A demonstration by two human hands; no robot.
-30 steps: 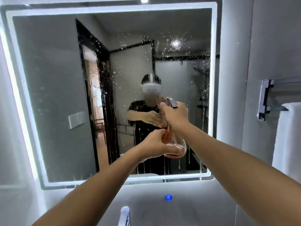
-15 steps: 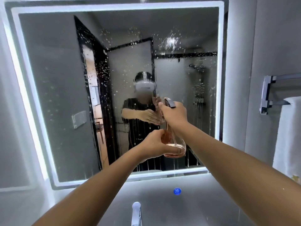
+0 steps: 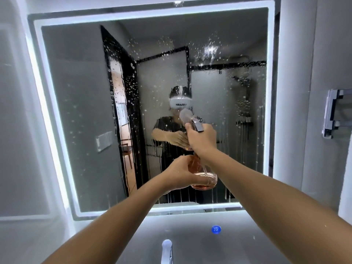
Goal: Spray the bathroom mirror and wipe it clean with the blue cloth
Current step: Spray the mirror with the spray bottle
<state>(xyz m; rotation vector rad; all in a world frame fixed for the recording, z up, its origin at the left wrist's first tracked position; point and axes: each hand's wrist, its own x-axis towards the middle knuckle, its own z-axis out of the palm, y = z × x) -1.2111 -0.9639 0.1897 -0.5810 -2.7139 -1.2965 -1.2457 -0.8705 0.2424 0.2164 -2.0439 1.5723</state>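
Observation:
The lit-edged bathroom mirror fills the wall ahead, speckled with white droplets and drip trails in its middle and right parts. I hold a clear spray bottle with pinkish liquid in front of its lower centre. My right hand grips the neck and grey trigger head. My left hand cups the bottle's body from the left. A small puff of mist leaves the nozzle toward the glass. No blue cloth is in sight.
A chrome towel rail sticks out from the right wall, with a white towel at the frame's edge. Below the mirror are a blue round button and a chrome tap.
The view has swung left, so the mirror sits further right in frame. Both hands keep the bottle in about the same place. A fresh puff of mist shows at the nozzle.

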